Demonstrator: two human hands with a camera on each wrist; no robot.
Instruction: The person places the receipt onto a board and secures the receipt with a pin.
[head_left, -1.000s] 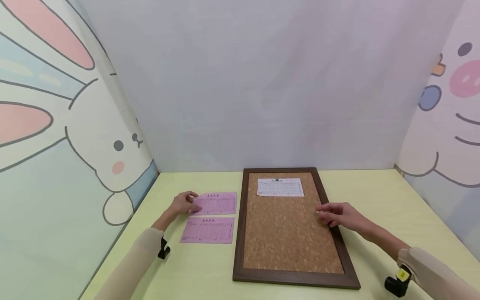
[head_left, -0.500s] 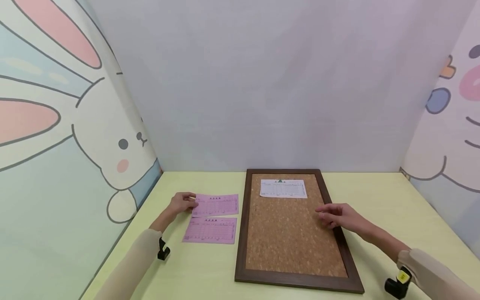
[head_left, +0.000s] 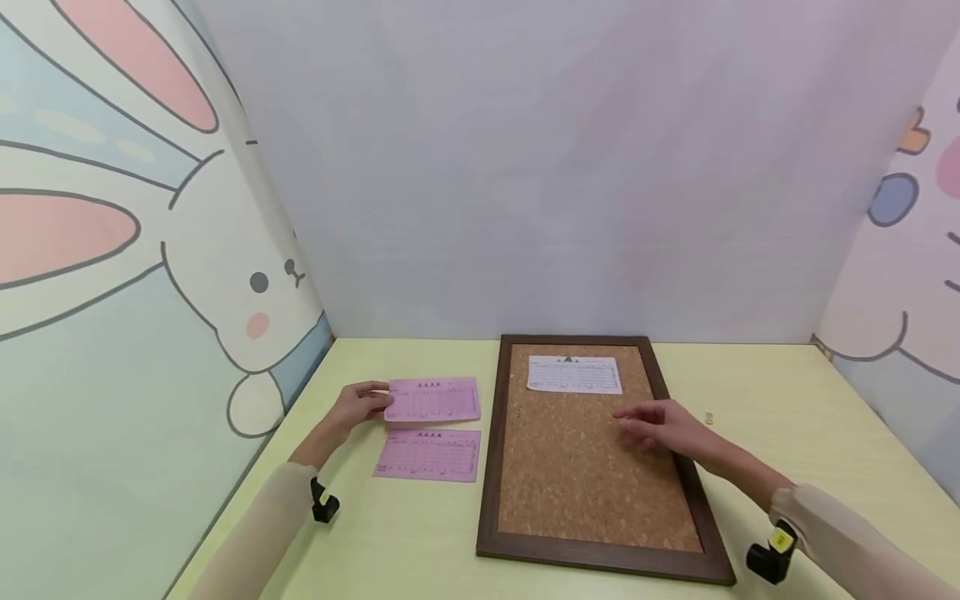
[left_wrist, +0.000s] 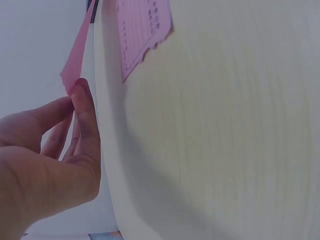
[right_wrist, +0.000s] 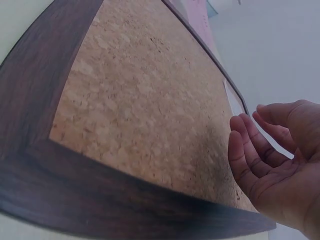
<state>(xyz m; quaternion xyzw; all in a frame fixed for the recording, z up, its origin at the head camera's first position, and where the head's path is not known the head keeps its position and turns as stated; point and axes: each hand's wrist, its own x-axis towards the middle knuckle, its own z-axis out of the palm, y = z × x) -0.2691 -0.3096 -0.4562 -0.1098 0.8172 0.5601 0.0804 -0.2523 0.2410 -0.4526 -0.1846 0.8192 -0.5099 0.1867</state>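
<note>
My left hand (head_left: 360, 404) pinches the left edge of a pink printed paper slip (head_left: 432, 399) between thumb and fingers. In the left wrist view that slip (left_wrist: 75, 65) is raised off the table, seen nearly edge-on. A second pink slip (head_left: 429, 456) lies flat just nearer to me. My right hand (head_left: 663, 427) hovers over the right side of a cork board (head_left: 592, 475), its fingers loosely bent. Nothing shows between the fingers of this hand (right_wrist: 280, 165) in the right wrist view. A white printed slip (head_left: 574, 375) lies at the board's top, a small green spot on its upper edge.
A dark brown wooden frame (head_left: 606, 564) surrounds the cork. Two tiny brass-coloured bits (head_left: 708, 418) lie on the pale yellow table (head_left: 780, 400) right of the board. A grey wall (head_left: 555, 183) stands behind, with cartoon-printed walls at both sides.
My left hand has taken the upper pink slip by its edge and lifted it from the table, apart from the lower one. My right hand has shifted slightly left over the cork.
</note>
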